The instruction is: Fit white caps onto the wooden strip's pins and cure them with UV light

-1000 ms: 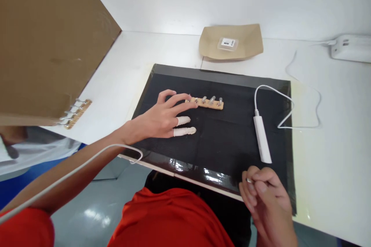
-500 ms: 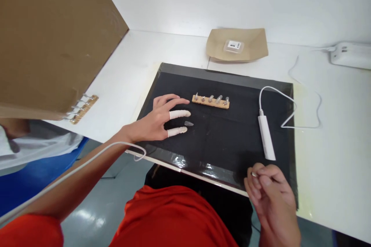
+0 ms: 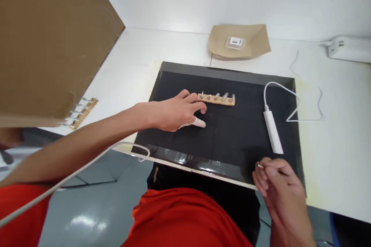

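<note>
My left hand [image 3: 176,114] lies palm down over the black mat [image 3: 232,142], just left of and below a strip with clips [image 3: 216,99]. White finger covers [image 3: 198,122] sit on its thumb and index finger, which are drawn together; what lies between them, if anything, is hidden. Several clear nail tips [image 3: 225,96] stand on the strip. Near the mat's front right corner, my right hand [image 3: 279,185] pinches a small thin pale piece [image 3: 260,166]. A white stick-shaped device [image 3: 273,131] with a cable lies above that hand.
A brown paper tray [image 3: 214,42] holding a clear plastic box [image 3: 235,43] stands at the back. To the left rises a brown board [image 3: 58,38], with another clip strip [image 3: 84,114] by its lower edge. A power strip [image 3: 352,49] sits far right. A white cable [image 3: 87,173] crosses my left arm.
My left hand has moved right and its covered thumb and index finger have closed together. The loose clear nail tip that lay between them is out of sight. My right hand keeps its pinch.
</note>
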Demonstrator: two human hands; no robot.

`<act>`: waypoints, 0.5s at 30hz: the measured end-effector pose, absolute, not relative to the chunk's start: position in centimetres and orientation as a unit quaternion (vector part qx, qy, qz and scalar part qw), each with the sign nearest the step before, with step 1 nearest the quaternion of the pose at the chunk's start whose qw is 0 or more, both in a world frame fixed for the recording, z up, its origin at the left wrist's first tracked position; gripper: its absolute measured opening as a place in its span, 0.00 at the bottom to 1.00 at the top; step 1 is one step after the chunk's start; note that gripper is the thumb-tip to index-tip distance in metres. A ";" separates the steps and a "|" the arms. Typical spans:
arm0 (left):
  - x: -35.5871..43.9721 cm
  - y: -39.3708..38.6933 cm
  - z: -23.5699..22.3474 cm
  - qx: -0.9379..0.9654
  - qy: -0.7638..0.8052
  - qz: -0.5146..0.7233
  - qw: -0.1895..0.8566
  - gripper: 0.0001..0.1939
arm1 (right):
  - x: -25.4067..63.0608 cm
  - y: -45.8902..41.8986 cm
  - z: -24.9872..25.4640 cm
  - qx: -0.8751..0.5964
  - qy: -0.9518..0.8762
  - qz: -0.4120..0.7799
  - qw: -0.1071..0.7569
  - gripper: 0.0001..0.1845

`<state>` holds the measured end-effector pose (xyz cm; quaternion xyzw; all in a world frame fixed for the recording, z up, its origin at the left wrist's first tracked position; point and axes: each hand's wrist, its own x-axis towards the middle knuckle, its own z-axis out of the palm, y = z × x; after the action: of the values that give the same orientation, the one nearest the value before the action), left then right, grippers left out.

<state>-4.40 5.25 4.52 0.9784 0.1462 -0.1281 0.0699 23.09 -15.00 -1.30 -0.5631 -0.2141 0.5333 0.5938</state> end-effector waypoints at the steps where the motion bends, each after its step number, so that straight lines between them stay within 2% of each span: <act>1: -4.0 5.5 4.7 0.981 0.129 -0.133 0.063 0.24 | 23.0 -15.0 -1.3 -0.565 -0.214 0.529 0.596 0.11; 5: -2.7 6.3 5.2 0.985 0.076 -0.156 0.017 0.16 | 22.5 -15.2 -1.4 -0.574 -0.220 0.507 0.604 0.11; 8: -2.0 6.7 5.5 0.981 0.060 -0.182 -0.010 0.14 | 22.2 -15.3 -1.6 -0.579 -0.227 0.493 0.608 0.12; 15: -1.7 7.1 5.8 0.979 0.075 -0.190 0.021 0.11 | 22.0 -15.3 -1.8 -0.585 -0.238 0.482 0.607 0.12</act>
<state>-1.65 7.15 5.76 0.9787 0.0753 -0.1898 0.0207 21.99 -15.28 -1.79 -0.5851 -0.2383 0.4825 0.6066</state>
